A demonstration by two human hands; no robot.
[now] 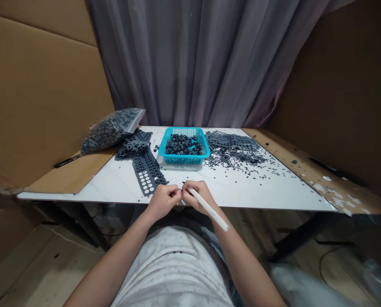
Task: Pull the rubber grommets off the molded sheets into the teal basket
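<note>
Both my hands meet at the table's front edge, fingertips nearly touching. My right hand is closed round a slim white-handled tool; its handle slants back over my wrist, and a dark tip sticks out by the thumb side. Fingers pinched, my left hand holds a small black piece, mostly hidden between the hands. Beside my left hand lies a dark perforated strip with rows of black rings and several punched-out holes. Beyond the hands stands a turquoise basket, with many small black ring-like pieces inside.
A clear zip bag full of dark pieces leans at the left back. More perforated sheet lies right of the basket, with small black scraps scattered before it. Cardboard walls flank the white table; a grey curtain hangs behind.
</note>
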